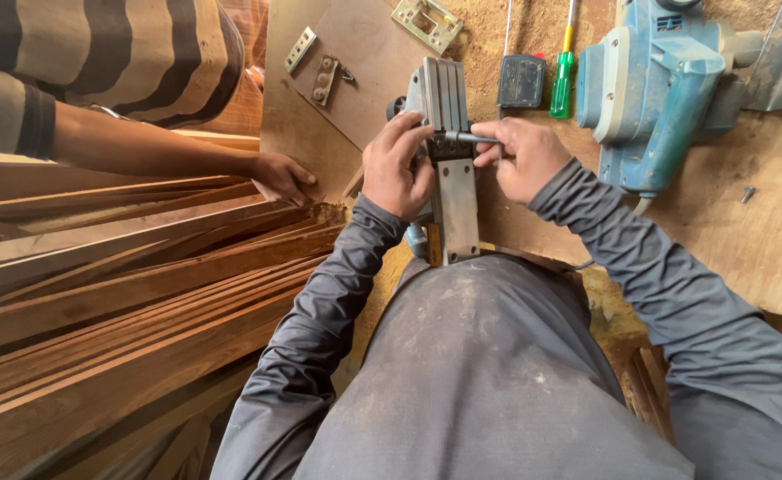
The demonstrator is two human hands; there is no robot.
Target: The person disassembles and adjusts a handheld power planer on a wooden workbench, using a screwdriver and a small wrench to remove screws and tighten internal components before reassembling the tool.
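Head view: our left hand [397,167] gripped the upturned planer [449,169] — heavy, rigid metal — while our right hand [524,156] pinched a wrench [473,138].

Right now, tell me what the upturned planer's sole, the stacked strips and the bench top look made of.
Planer sole: bare grey metal, dull, grooved at the front.
Stacked strips: reddish-brown wood, visible grain, apparently unfinished.
Bench top: likely plywood or board, matte, dusted with sawdust.

Dusty grey long sleeves, bare hands [400,169].
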